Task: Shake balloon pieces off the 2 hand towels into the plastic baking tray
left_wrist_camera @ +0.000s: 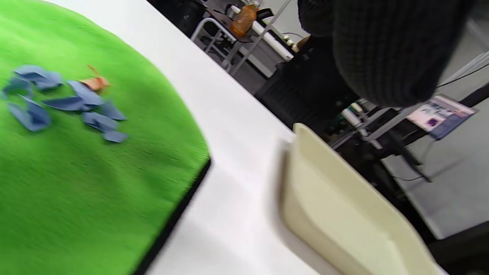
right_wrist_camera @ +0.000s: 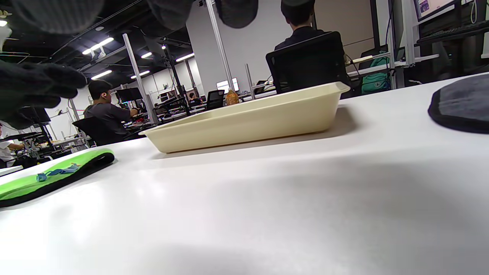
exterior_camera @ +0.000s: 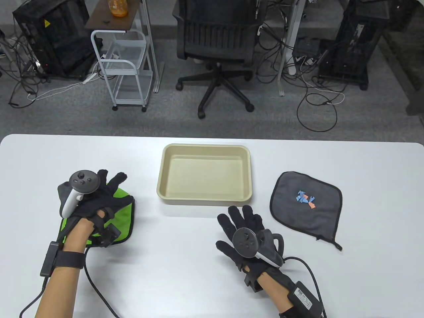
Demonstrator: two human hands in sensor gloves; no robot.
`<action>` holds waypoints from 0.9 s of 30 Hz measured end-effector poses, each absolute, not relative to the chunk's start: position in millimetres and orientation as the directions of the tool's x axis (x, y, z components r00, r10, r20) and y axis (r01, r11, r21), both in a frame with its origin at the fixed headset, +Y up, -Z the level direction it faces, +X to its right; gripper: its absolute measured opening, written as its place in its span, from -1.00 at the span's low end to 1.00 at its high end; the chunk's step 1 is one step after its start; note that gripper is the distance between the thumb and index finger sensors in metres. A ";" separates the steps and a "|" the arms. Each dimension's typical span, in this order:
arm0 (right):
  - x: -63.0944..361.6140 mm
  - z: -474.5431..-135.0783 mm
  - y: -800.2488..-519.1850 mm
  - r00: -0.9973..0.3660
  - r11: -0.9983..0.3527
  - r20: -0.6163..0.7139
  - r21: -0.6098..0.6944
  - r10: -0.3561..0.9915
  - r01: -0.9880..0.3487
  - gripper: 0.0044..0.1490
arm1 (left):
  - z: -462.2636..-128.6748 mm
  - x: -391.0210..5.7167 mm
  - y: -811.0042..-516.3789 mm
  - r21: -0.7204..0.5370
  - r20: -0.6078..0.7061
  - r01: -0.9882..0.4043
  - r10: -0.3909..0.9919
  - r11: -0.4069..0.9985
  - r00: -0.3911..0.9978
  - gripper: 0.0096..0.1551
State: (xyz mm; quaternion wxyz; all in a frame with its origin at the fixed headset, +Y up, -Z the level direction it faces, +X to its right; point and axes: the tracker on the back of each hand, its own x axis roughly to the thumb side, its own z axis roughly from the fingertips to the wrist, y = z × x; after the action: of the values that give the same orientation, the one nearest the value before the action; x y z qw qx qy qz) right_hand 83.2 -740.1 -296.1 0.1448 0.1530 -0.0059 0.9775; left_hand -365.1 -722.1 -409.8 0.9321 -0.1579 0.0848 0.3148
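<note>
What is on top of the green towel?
Blue balloon pieces and one orange piece lie on the green towel. From above, the left hand covers them.

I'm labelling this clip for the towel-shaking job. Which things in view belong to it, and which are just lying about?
Part of the job:
- green towel, with balloon pieces on it, under the left hand
- grey towel, with balloon pieces on it
- baking tray, nothing in it
- right hand, holding nothing

Lying about:
- office chair
- white cart
- orange bottle
</note>
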 end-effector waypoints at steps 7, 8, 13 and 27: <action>86.8 -297.2 -739.6 -0.915 -0.959 0.293 0.028 0.277 -0.281 -0.02 | -427.1 -386.7 -762.8 -0.323 -0.381 -0.541 0.416 0.777 0.826 -0.01; 87.0 -297.1 -739.6 -0.915 -0.959 0.292 0.029 0.277 -0.281 -0.02 | -428.2 -387.7 -768.7 -0.340 -0.396 -0.539 0.402 0.771 0.825 0.00; 86.7 -296.7 -739.8 -0.916 -0.962 0.298 0.034 0.270 -0.272 -0.02 | -430.6 -388.6 -791.1 -0.401 -0.432 -0.498 0.321 0.769 0.843 0.02; 87.1 -295.4 -740.4 -0.919 -0.965 0.299 0.040 0.258 -0.259 -0.02 | -421.7 -387.0 -810.7 -0.433 -0.442 -0.442 0.242 0.786 0.864 0.00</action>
State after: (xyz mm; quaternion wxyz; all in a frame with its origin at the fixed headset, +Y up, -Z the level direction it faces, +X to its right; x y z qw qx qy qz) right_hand 87.1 -740.4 -295.4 0.1319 0.1525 -0.0001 0.9795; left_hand -387.0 -810.7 -421.7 0.9268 -0.2702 0.1844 0.1845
